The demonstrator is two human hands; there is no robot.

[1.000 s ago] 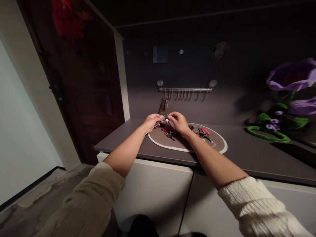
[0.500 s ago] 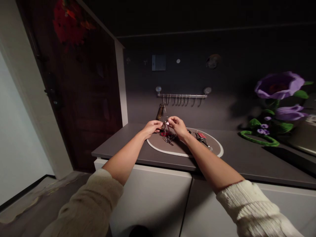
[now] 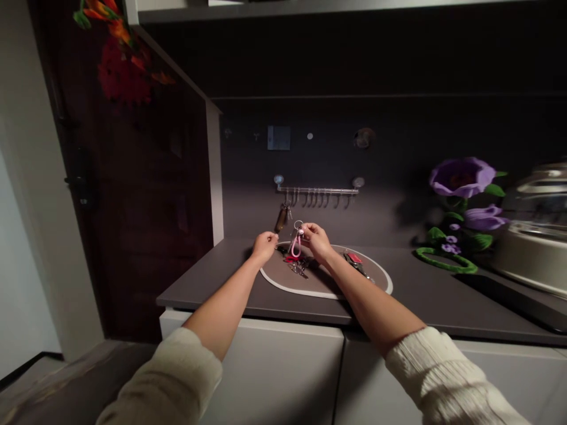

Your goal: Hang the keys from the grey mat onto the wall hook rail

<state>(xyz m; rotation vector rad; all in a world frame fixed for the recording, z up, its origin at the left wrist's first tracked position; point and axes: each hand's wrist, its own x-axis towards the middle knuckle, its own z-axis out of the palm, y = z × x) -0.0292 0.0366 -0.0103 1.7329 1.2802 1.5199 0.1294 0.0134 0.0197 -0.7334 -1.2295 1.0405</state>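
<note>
My right hand (image 3: pixel 316 241) pinches a keychain with a pink strap loop (image 3: pixel 296 245) and a metal ring (image 3: pixel 298 225), held up above an oval mat (image 3: pixel 283 287). My left hand (image 3: pixel 264 245) is closed, thumb against fingers, a short way to the left of the keychain. Whether anything small is between its fingertips I cannot make out. Beneath the keychain, a bunch of keys (image 3: pixel 299 269) with a red piece lies on the mat. Another bunch with a red tag (image 3: pixel 354 258) lies on the mat's right, partly behind my right forearm.
A hook rail (image 3: pixel 319 190) is fixed to the back wall; a brown key fob (image 3: pixel 282 218) with keys hangs at its left end. A purple knitted flower (image 3: pixel 463 177) and a white appliance (image 3: pixel 531 260) stand at right. A dark door (image 3: pixel 163 206) is on the left.
My hands have drawn apart; the left has moved left off the keychain, while the right still holds it. The pink loop now hangs in plain sight. The view has tilted up and shifted slightly right.
</note>
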